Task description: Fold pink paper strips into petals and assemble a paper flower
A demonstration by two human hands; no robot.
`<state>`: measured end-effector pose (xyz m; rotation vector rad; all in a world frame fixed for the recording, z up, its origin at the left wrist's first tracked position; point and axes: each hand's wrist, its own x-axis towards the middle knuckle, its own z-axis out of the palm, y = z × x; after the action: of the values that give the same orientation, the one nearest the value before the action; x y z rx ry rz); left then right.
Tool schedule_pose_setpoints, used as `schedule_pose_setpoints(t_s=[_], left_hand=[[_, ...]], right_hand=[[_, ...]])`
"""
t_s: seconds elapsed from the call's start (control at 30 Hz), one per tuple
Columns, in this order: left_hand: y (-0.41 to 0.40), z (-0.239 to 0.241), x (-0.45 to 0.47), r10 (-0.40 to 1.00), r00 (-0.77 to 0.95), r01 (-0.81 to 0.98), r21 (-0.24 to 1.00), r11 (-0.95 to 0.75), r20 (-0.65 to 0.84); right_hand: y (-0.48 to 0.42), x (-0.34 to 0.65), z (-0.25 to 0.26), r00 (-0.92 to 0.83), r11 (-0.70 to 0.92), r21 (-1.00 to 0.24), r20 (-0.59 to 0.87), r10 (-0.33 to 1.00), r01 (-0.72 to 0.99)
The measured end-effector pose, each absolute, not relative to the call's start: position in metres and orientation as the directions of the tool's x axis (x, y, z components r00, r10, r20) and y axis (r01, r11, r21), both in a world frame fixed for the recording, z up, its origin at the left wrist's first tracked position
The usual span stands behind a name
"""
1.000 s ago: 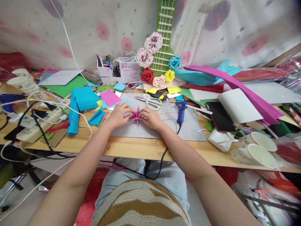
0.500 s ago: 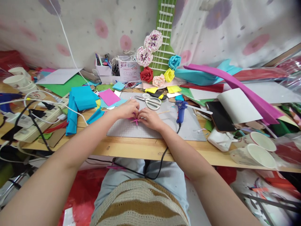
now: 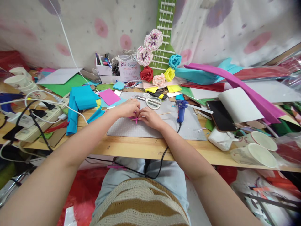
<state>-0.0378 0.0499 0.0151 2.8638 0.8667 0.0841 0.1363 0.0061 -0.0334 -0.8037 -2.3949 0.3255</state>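
1. Grip of the left hand (image 3: 130, 107): fingers curled down, pinching a small magenta paper piece (image 3: 136, 120) from its far side; the fingertips are partly hidden.
2. Grip of the right hand (image 3: 150, 118): thumb and fingers closed together on the right side of that piece.
3. Narrow magenta points show on the near side of the hands, above the left part of a grey mat (image 3: 183, 131).
4. Scissors (image 3: 147, 99) lie just beyond the right hand; a thin wooden stick (image 3: 167, 113) shows to its right.
5. Farther right on the mat, a blue glue gun (image 3: 181, 113); its black cord drops over the near edge of the desk (image 3: 138, 146).
6. Left: turquoise paper (image 3: 84, 98) and a magenta square (image 3: 109, 96).
7. Far right: a phone (image 3: 219, 115), with 2 paper cups (image 3: 255, 157) nearer.
8. Far middle: 6 crafted flowers (image 3: 147, 74) beside a green board (image 3: 167, 53).
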Motion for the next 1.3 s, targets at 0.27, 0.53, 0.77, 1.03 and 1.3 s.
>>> schedule_pose_setpoints(t_s=[0.27, 0.53, 0.77, 1.03, 1.3], left_hand=[[0.032, 0.018, -0.044, 0.616, 0.764, 0.598, 0.149, -0.788, 0.191], [-0.017, -0.023, -0.033, 0.756, 0.283, 0.87, 0.174, -0.461, 0.59], [-0.01, -0.032, -0.027, 0.758, 0.224, 0.902, 0.164, -0.399, 0.613], [-0.007, -0.038, -0.027, 0.745, 0.244, 0.914, 0.109, -0.39, 0.621], [-0.006, -0.028, -0.045, 0.723, 0.183, 0.865, 0.241, -0.44, 0.666]], right_hand=[[0.012, 0.139, -0.039, -0.584, 0.777, -0.398, 0.513, 0.629, 0.487], [0.014, 0.131, -0.042, -0.293, 0.634, -0.461, 0.614, 0.733, 0.621], [0.011, 0.124, -0.042, -0.241, 0.601, -0.537, 0.594, 0.767, 0.592], [0.01, 0.123, -0.042, -0.222, 0.604, -0.572, 0.598, 0.77, 0.555], [0.013, 0.125, -0.045, -0.279, 0.623, -0.543, 0.585, 0.762, 0.563]])
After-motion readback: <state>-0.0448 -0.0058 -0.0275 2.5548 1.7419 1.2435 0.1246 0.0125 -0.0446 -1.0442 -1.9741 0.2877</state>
